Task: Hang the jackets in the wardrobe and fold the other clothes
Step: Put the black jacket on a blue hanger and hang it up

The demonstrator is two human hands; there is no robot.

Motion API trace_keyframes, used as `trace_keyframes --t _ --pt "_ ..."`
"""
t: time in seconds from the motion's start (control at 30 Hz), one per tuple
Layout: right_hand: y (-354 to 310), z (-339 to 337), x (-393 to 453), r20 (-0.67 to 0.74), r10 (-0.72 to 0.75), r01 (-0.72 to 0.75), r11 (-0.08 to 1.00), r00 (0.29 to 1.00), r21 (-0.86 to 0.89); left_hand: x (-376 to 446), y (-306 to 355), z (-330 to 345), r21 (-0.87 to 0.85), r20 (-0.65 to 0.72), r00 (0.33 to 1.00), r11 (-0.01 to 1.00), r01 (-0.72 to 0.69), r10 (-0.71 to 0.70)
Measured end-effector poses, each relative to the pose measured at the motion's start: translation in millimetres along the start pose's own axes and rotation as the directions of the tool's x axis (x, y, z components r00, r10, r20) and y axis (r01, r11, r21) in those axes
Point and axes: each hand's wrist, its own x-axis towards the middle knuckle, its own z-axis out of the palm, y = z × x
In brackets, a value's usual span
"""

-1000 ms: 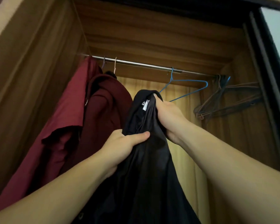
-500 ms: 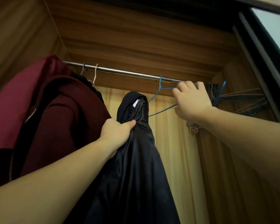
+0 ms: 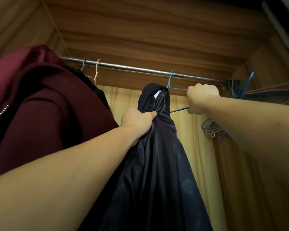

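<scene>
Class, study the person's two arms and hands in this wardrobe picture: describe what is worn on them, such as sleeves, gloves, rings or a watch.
Both forearms are bare for as far as the picture shows; no sleeve or cuff is in view. The left hand and the right hand wear no gloves. No watch, bracelet or ring shows on the visible sides of wrists and fingers; the far sides are hidden.

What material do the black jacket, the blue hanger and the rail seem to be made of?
Black jacket: probably a smooth synthetic such as nylon or satin lining; it has a soft sheen.
Blue hanger: thin wire, seemingly coated in blue plastic or paint.
Rail: metal tube, with a dull silvery shine.
</scene>
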Motion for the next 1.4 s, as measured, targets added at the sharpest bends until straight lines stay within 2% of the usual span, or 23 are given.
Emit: trace_keyframes --t 0.2,0.4,0.63,0.7,0.77,0.8,0.87,0.9,0.93,1.0,1.1,1.3,1.4 --pt "-7 13 1 0.030 0.148 -0.150 0.948 0.989 0.279 1 -5 -3 0.009 -0.033 0.999 1.000 0.008 -0.008" --pt "-11 14 7 0.034 0.193 -0.194 0.929 0.981 0.316 -7 -6 -8 -0.014 -0.022 1.000 1.000 0.013 -0.013" --pt "-7 21 0 0.099 0.291 -0.305 0.852 0.952 0.425 -12 -2 -24 -0.048 -0.028 1.000 0.999 0.011 -0.012" --pt "-11 34 -23 0.165 0.334 -0.370 0.775 0.928 0.512 -19 -4 -28 -0.051 -0.028 0.999 0.998 0.020 -0.022" --pt "-20 42 -48 0.336 0.325 -0.467 0.623 0.884 0.627 -26 -5 -33 -0.041 -0.033 0.999 0.999 0.022 -0.023" --pt "-27 45 -59 0.450 0.261 -0.520 0.476 0.854 0.710 -30 -5 -36 -0.041 -0.031 0.999 0.999 0.024 -0.025" --pt "-43 46 -73 0.613 0.077 -0.618 0.081 0.786 0.782 -37 -3 -42 -0.060 -0.012 0.999 0.998 0.029 -0.030" --pt "-50 46 -79 0.646 0.040 -0.645 -0.051 0.762 0.763 -41 -2 -46 -0.072 -0.001 1.000 0.997 0.031 -0.032" --pt "-54 47 -85 0.662 0.035 -0.655 -0.118 0.749 0.747 -44 -2 -50 -0.082 0.005 1.000 0.996 0.031 -0.031" --pt "-61 46 -103 0.670 0.024 -0.658 -0.163 0.742 0.735 -52 -1 -59 -0.095 0.013 1.000 0.995 0.030 -0.028" --pt "-65 37 -136 0.682 -0.044 -0.678 -0.171 0.730 0.715 -69 -2 -73 -0.099 0.042 0.998 0.994 0.044 -0.040" --pt "-65 -17 -178 0.718 -0.060 -0.713 -0.194 0.694 0.673 -113 -24 -97 -0.188 0.259 0.966 0.980 0.061 -0.011" --pt "-70 -55 -218 0.678 -0.221 -0.712 -0.261 0.701 0.652 -145 -41 -114 -0.197 0.361 0.931 0.971 0.138 -0.059"
